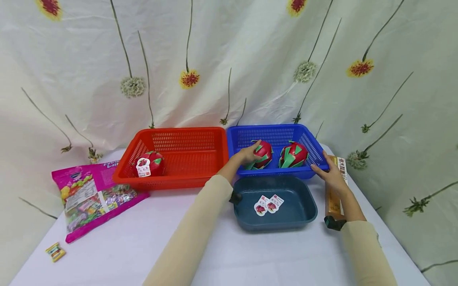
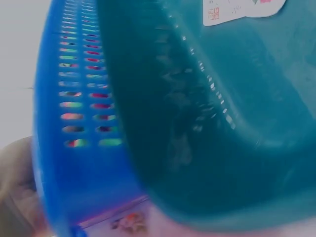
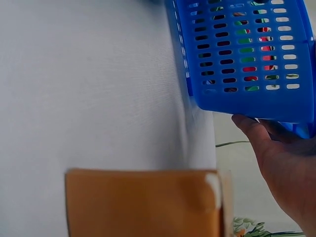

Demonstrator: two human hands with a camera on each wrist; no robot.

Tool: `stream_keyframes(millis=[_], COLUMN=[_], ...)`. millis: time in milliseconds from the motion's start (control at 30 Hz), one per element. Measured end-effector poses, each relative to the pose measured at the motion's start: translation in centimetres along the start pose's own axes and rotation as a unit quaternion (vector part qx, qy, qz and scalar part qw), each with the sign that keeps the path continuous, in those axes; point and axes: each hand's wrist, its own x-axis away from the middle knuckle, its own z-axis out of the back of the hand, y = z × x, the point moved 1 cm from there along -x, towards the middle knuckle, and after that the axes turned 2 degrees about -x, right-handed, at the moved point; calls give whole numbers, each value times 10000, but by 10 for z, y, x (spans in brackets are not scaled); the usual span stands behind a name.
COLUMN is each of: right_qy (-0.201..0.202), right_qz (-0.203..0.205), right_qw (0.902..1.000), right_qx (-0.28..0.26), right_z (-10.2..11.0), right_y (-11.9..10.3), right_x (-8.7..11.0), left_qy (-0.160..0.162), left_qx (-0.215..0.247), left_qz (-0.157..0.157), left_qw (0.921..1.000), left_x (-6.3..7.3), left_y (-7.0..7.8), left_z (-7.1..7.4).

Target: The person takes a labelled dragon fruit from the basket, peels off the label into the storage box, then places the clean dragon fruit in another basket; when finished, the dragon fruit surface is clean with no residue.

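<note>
My left hand point(image 1: 247, 154) reaches into the blue basket point(image 1: 265, 131) and grips the left one of two red dragon fruits point(image 1: 264, 153) with green scales. The second dragon fruit point(image 1: 293, 155) lies to its right. At the basket's right end my right hand point(image 1: 334, 176) holds the rim, thumb on the near side; the right wrist view shows this hand point(image 3: 284, 168) at the basket's edge. In the left wrist view the left hand point(image 2: 17, 182) is mostly hidden behind the basket's wall point(image 2: 89, 168).
In front stands a dark teal tub point(image 1: 247, 220) with two dragon-fruit stickers point(image 1: 273, 203). A red basket point(image 1: 186, 151) at left holds a dragon fruit point(image 1: 157, 165) with a sticker point(image 1: 143, 167). Further left lie a pink candy bag point(image 1: 89, 198) and a small wrapped candy point(image 1: 55, 252). A brown box point(image 1: 332, 202) is at right.
</note>
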Motion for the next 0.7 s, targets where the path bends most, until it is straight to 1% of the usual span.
stream_keyframes(millis=[133, 200, 267, 300, 333, 367, 400, 433, 500, 533, 567, 633, 667, 700], right_qy=[22, 50, 91, 107, 125, 131, 130, 122, 128, 133, 135, 153, 158, 152], right_qz=[20, 38, 45, 49, 47, 55, 64, 81, 87, 80, 80, 69, 70, 66], right_qw=[10000, 9999, 9999, 9999, 9998, 9998, 9999, 9999, 9999, 9999, 9999, 9999, 9998, 9998], right_qx=[54, 99, 122, 115, 113, 108, 89, 68, 76, 71, 32, -14, -31, -72], right_z=[1, 1, 3, 3, 4, 4, 4, 4, 4, 3, 3, 2, 1, 1], right_y=[0, 0, 1, 2, 3, 5, 5, 6, 8, 9, 9, 9, 8, 8], right_x=[0, 0, 1, 1, 1, 0, -1, -1, -3, -4, -4, -5, -5, -5], left_qy=[-438, -476, -377, -265, -185, -77, -8, 106, 312, 404, 521, 683, 700, 718], left_qx=[-112, -240, -370, -397, -401, -436, -428, -519, -593, -649, -705, -749, -677, -665], left_qz=[153, 147, 86, 113, 141, 117, 130, 145, 146, -12, -127, -255, -293, -315], left_qw=[9989, 9985, 9986, 9988, 9989, 9990, 9990, 9985, 9976, 9971, 9961, 9945, 9948, 9947], left_x=[6, 6, 2, -1, 2, 1, -2, -7, -13, -30, -54, -91, -107, -126], left_y=[6, 9, 13, 15, 21, 23, 24, 24, 26, 16, 4, -15, -23, -34], left_z=[5, 4, 0, -3, -5, -8, -10, -14, -17, -21, -26, -35, -37, -41])
